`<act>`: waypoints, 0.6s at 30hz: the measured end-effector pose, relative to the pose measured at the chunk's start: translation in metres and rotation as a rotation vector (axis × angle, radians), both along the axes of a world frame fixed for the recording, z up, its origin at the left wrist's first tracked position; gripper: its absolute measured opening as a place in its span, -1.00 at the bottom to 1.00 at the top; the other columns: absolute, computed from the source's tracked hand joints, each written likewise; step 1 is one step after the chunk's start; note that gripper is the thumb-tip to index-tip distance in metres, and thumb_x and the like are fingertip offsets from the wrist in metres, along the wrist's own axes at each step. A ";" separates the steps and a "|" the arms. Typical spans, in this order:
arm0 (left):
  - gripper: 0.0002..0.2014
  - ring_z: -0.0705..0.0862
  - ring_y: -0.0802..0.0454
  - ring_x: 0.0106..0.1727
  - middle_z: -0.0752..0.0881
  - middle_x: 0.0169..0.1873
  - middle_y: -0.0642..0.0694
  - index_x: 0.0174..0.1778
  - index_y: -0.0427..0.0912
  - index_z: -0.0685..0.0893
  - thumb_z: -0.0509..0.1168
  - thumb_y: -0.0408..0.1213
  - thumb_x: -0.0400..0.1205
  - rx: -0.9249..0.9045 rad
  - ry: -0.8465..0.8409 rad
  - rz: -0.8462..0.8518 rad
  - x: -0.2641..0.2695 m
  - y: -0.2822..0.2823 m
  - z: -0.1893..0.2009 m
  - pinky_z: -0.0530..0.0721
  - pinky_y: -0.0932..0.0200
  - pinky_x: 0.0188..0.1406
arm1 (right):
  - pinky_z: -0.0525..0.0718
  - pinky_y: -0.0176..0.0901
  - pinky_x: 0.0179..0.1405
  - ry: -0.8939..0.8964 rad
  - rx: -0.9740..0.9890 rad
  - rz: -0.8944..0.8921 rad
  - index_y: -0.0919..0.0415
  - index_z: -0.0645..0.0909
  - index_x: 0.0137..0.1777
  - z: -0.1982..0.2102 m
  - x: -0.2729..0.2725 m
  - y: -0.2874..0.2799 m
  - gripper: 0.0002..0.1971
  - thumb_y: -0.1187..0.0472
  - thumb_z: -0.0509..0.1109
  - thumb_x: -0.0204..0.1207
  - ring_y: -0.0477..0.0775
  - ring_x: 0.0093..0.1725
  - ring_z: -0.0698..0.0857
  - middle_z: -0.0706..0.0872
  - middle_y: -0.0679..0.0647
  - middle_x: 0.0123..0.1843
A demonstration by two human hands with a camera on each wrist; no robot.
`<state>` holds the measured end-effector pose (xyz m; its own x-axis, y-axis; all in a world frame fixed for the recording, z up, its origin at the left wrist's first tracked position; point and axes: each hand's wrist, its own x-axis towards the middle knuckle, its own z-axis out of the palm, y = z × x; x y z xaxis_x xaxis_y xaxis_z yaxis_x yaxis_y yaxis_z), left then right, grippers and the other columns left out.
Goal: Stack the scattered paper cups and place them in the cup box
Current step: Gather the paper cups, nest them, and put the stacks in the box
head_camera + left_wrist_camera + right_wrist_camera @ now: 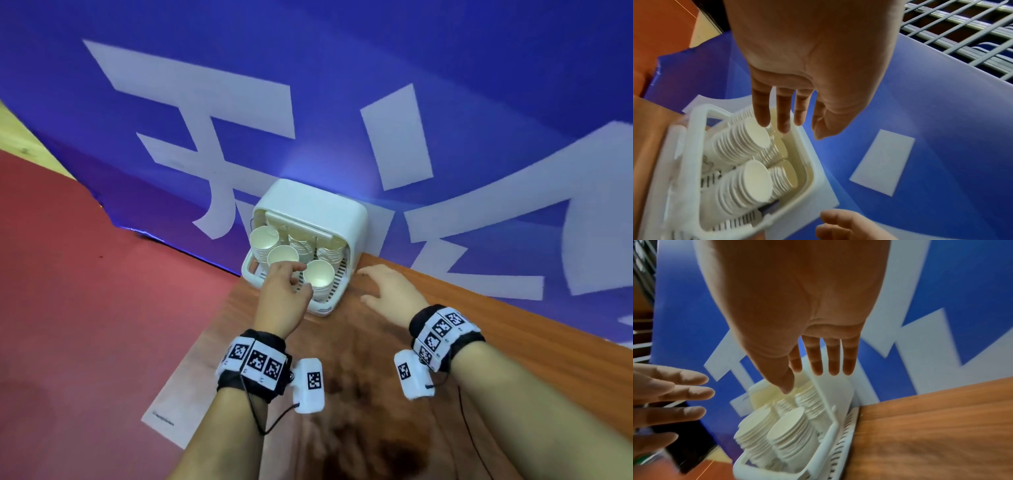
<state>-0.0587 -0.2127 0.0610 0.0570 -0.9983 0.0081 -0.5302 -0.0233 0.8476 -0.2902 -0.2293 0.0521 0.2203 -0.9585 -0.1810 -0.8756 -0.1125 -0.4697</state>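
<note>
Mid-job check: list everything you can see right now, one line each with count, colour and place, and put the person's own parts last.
cup box: one, white plastic, at the far corner of the table against the banner, front open.
paper cup stacks: about five, white, standing inside the cup box; exact count unclear.
table: one, brown wood grain, under the box and both hands.
banner: one, blue with large white characters, behind the table.
floor: red, left of the table.
wire rack: grey, seen only in the left wrist view, top right.
wrist bands: two, black with white coded tags, one per wrist.
left hand: empty, fingers loose, over the box front.
right hand: empty, fingers spread, over the table beside the box.
</note>
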 end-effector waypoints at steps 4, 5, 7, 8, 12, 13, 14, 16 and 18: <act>-0.68 0.65 0.03 0.07 0.56 0.14 -0.02 0.18 -0.06 0.67 0.39 -0.38 0.52 -0.023 -0.022 -0.088 -0.056 0.014 0.016 0.61 0.08 0.18 | 0.46 -0.03 0.47 -0.037 -0.028 -0.099 0.01 0.46 0.53 0.019 -0.059 0.037 -0.48 0.09 0.42 0.57 0.07 0.48 0.50 0.54 0.02 0.48; -0.69 0.65 0.01 0.07 0.55 0.13 -0.01 0.17 -0.07 0.68 0.39 -0.38 0.52 -0.027 -0.028 -0.117 -0.071 0.019 0.019 0.61 0.04 0.21 | 0.45 -0.06 0.46 -0.049 -0.034 -0.126 0.01 0.46 0.53 0.023 -0.075 0.048 -0.49 0.09 0.42 0.58 0.06 0.48 0.50 0.54 0.02 0.48; -0.69 0.65 -0.03 0.08 0.56 0.10 -0.02 0.16 -0.08 0.68 0.40 -0.39 0.50 -0.028 -0.040 -0.179 -0.103 0.027 0.024 0.60 -0.03 0.25 | 0.46 -0.09 0.45 -0.070 -0.038 -0.181 0.02 0.45 0.54 0.031 -0.107 0.068 -0.50 0.09 0.40 0.59 0.05 0.47 0.50 0.53 0.01 0.48; -0.68 0.65 -0.05 0.09 0.56 0.09 -0.03 0.16 -0.09 0.68 0.40 -0.40 0.48 -0.038 -0.050 -0.207 -0.120 0.032 0.026 0.60 -0.03 0.26 | 0.46 -0.10 0.45 -0.078 -0.041 -0.209 0.02 0.45 0.54 0.034 -0.124 0.078 -0.49 0.09 0.40 0.60 0.03 0.47 0.51 0.53 0.00 0.48; -0.65 0.63 -0.03 0.13 0.54 0.12 0.00 0.19 -0.11 0.68 0.40 -0.44 0.49 -0.048 -0.051 -0.291 -0.191 0.051 0.038 0.56 0.13 0.25 | 0.54 0.00 0.40 -0.090 -0.066 -0.312 0.02 0.46 0.53 0.043 -0.192 0.118 -0.50 0.08 0.40 0.60 0.05 0.42 0.55 0.55 0.01 0.44; -0.66 0.63 -0.01 0.12 0.54 0.14 0.00 0.19 -0.11 0.67 0.40 -0.43 0.50 -0.041 -0.046 -0.311 -0.210 0.057 0.041 0.56 0.14 0.24 | 0.55 0.00 0.37 -0.093 -0.070 -0.337 0.02 0.46 0.52 0.044 -0.210 0.129 -0.51 0.08 0.40 0.60 0.05 0.39 0.55 0.56 0.01 0.42; -0.67 0.63 0.01 0.12 0.54 0.14 0.00 0.20 -0.10 0.67 0.40 -0.41 0.52 -0.036 -0.045 -0.334 -0.229 0.063 0.043 0.58 0.12 0.23 | 0.54 -0.02 0.35 -0.096 -0.076 -0.360 0.02 0.47 0.52 0.045 -0.228 0.141 -0.52 0.09 0.40 0.59 0.06 0.38 0.56 0.56 0.01 0.40; -0.67 0.62 0.04 0.13 0.54 0.14 0.00 0.23 -0.09 0.66 0.40 -0.37 0.54 -0.028 -0.053 -0.392 -0.269 0.075 0.046 0.59 0.10 0.22 | 0.53 -0.06 0.35 -0.110 -0.090 -0.418 0.02 0.47 0.51 0.045 -0.264 0.166 -0.51 0.09 0.41 0.59 0.04 0.36 0.56 0.56 0.00 0.40; -0.67 0.61 0.07 0.14 0.54 0.14 0.00 0.25 -0.09 0.66 0.38 -0.36 0.56 -0.021 -0.062 -0.451 -0.310 0.088 0.047 0.56 0.15 0.20 | 0.52 -0.07 0.35 -0.120 -0.096 -0.483 0.02 0.47 0.51 0.043 -0.301 0.191 -0.50 0.10 0.42 0.58 0.04 0.35 0.56 0.55 0.00 0.40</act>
